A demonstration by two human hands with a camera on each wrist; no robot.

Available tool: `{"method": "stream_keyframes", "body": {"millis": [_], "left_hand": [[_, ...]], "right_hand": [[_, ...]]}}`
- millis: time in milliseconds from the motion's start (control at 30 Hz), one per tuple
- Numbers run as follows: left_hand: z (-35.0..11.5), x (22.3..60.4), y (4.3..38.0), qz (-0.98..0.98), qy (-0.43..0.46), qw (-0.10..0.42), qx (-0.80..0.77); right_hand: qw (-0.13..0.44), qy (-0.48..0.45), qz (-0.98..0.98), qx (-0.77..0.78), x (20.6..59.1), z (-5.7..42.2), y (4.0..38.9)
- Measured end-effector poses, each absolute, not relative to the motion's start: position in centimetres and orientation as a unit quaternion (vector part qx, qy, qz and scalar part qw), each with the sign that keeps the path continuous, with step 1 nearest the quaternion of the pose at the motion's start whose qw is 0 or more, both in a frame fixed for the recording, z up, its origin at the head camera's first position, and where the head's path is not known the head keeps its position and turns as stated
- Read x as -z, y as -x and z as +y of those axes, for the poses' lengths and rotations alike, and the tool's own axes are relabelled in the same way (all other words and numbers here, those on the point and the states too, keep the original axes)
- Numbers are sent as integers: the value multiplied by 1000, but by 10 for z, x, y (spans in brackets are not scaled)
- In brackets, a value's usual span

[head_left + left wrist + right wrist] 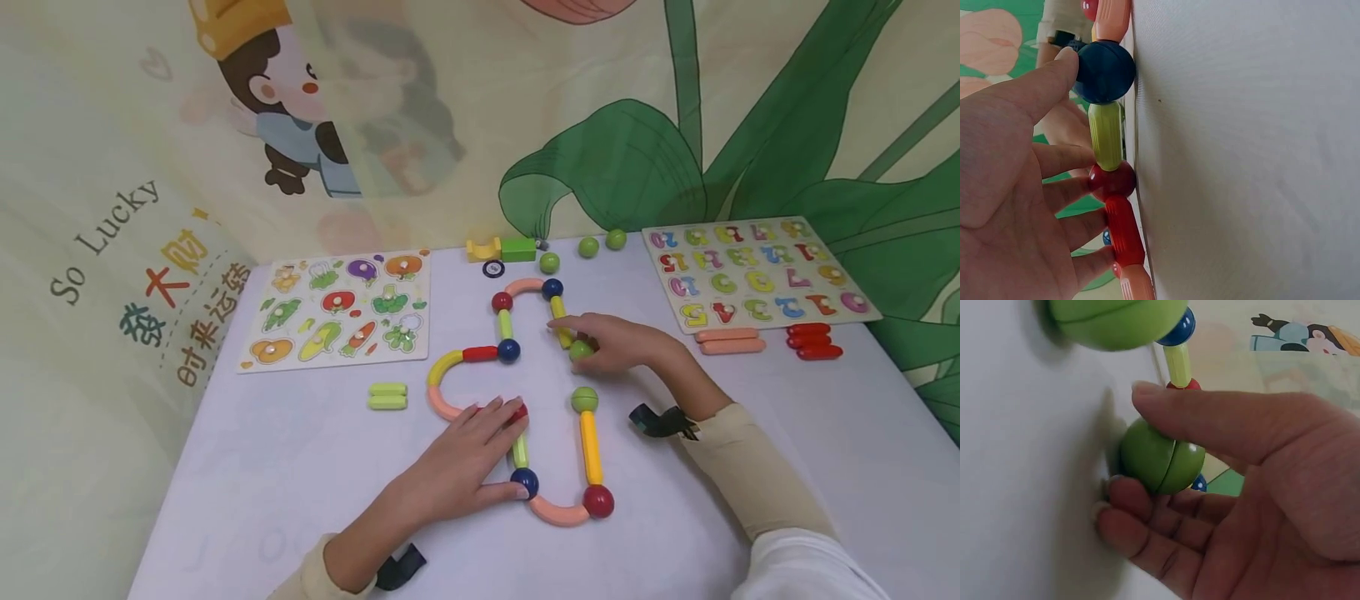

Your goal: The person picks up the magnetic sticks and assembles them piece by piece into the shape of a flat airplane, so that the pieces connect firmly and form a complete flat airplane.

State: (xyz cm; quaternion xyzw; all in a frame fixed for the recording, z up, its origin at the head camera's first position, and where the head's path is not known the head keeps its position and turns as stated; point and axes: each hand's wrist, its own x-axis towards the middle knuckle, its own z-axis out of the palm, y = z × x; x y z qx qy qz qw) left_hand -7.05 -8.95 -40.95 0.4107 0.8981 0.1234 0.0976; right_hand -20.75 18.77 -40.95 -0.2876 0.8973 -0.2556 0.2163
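Observation:
My right hand (618, 342) holds a green ball (1160, 456) between thumb and curled fingers, at the lower end of a yellow stick (557, 310). Just below it, another green ball (585, 399) tops an orange-yellow stick (591, 448), which runs down to a red ball (598, 501). My left hand (457, 467) rests on the chain with fairly straight fingers. Its thumb touches a blue ball (1107, 72); the other fingers lie along a lime stick (1107, 134), a red ball (1113, 181) and a red stick (1124, 231). A pink curved piece (558, 512) links the lower blue and red balls.
A vegetable puzzle board (315, 321) lies at the left, a number puzzle board (761, 275) at the right. Two lime sticks (387, 396), pink sticks (731, 340) and red sticks (813, 342) lie apart. Loose green balls (588, 247) and a green block (517, 250) sit near the back curtain.

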Motion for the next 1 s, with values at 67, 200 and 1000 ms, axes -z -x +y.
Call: {"method": "stream_keyframes", "body": {"millis": [67,200,1000], "left_hand": [[-89,409,71,898,-411,97,-121],[-90,409,71,899,-411,95,-119],[-88,410,70,900,-408,103,-116]], "right_hand": [[224,285,904,228,408,182,212],[237,259,914,205,406,173,218],[172,246,913,276,410,174,211]]}}
